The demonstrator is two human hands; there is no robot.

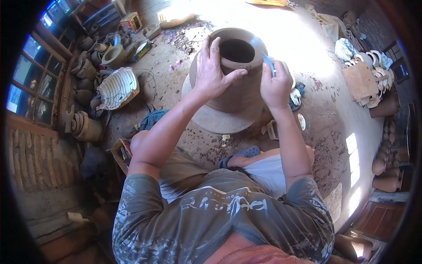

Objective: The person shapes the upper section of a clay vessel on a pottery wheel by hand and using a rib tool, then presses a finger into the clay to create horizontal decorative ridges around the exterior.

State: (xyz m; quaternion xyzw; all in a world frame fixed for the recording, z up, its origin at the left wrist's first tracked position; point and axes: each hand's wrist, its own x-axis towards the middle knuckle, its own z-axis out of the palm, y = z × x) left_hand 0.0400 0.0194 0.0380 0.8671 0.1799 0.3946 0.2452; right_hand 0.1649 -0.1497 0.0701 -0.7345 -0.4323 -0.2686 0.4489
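Note:
A large brown clay pot (233, 88) with a thick rim round a dark opening stands upright on a pale round turntable (226, 123). My left hand (213, 77) lies against the pot's left shoulder and rim, fingers stretched out and thumb spread, holding nothing. My right hand (276, 86) is closed round a thin blue tool (269, 62), held at the right side of the pot with its tip up near the rim. The part of the pot behind my hands is hidden.
Clay pots (113, 55) and a white ribbed mould (116, 90) crowd the left by the windows. Boards (357, 79) and pale pieces are stacked at the right, with more pots (385, 185) below. Clay crumbs litter the floor. My sandalled foot (241, 154) is near the turntable.

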